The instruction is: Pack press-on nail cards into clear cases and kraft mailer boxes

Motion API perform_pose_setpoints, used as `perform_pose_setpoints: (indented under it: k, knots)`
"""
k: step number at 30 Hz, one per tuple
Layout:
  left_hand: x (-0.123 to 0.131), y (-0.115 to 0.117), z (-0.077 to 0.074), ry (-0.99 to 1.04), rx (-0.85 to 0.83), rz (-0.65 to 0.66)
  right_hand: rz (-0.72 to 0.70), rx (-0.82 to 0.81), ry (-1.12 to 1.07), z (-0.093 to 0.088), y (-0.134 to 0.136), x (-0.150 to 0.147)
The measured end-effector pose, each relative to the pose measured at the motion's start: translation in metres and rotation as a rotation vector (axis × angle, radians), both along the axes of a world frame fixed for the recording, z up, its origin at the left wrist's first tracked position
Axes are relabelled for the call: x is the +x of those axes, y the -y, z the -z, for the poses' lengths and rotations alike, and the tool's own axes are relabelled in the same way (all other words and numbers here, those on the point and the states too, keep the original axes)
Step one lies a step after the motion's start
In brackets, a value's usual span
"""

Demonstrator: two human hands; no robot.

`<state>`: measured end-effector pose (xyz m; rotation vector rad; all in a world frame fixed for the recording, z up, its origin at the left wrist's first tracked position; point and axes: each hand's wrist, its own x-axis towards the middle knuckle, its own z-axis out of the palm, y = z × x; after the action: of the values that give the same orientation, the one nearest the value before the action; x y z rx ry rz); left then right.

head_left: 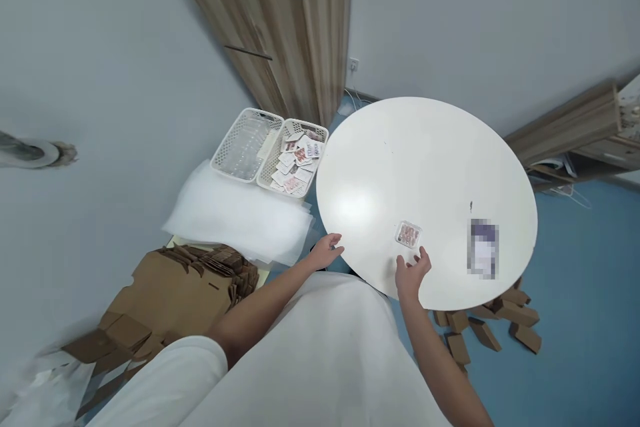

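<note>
A small clear plastic box (409,234) with reddish-brown items or a printed card inside lies on the white oval table (425,153), close to its front edge. Just in front of it is my right hand (412,272), fingers apart and holding nothing; a small gap separates the fingertips from the box. At the table's left front edge hovers my left hand (327,251), also empty, with thumb and fingers apart. Left of the table, one white basket (296,192) holds many small printed packets, and the adjoining basket (234,172) holds clear plastic boxes.
White foam sheets (235,213) and stacked flat brown cardboard (175,290) lie left of me. Folded brown boxes (483,332) are on the blue floor at right. A pixelated item (483,248) sits on the table's right. A wooden cabinet (280,40) stands behind the baskets.
</note>
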<state>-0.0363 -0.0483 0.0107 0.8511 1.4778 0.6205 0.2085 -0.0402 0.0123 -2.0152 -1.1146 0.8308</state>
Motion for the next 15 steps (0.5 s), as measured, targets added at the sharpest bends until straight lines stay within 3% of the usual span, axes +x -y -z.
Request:
perform_pose_setpoints:
  k: [4,9,12,15]
  knots:
    - [-0.04,0.001,-0.005,-0.083,0.055,-0.072,-0.14,0.034,-0.121,-0.006,-0.006,-0.042]
    - [-0.092,0.009,-0.012,-0.361,0.177,-0.223,-0.551,-0.123,-0.295,-0.014,-0.024,-0.111]
    - [-0.123,0.016,-0.012,-0.42,0.099,-0.353,-0.823,-0.206,-0.269,-0.014,-0.035,-0.156]
    - [-0.149,0.022,-0.009,-0.338,-0.068,-0.476,-1.043,-0.255,-0.165,-0.008,-0.047,-0.2]
